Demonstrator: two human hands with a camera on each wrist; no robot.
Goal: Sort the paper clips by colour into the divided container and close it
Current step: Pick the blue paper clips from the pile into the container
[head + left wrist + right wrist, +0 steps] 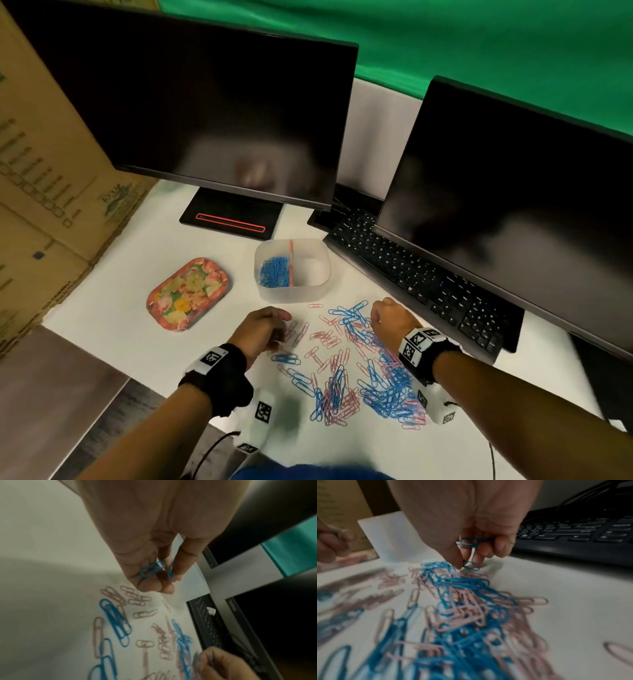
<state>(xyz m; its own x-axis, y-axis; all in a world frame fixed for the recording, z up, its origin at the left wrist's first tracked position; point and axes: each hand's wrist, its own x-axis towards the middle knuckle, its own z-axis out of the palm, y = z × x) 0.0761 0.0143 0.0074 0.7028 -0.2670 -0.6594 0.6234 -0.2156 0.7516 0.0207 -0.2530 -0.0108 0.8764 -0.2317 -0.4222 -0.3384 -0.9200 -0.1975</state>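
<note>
Blue paper clips are pinched in left hand and right hand; container is uncovered.

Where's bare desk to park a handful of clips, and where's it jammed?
Free: the white desk left of the floral lid, and the strip between the lid and the divided container. Crowded: from the container's near wall to the desk's near edge, loose paper clips spread between the left hand and right hand, up to the keyboard.

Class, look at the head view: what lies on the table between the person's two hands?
Loose pink paper clips, with some blue paper clips nearer the right hand; the left hand is opposite. The head view shows it.
</note>
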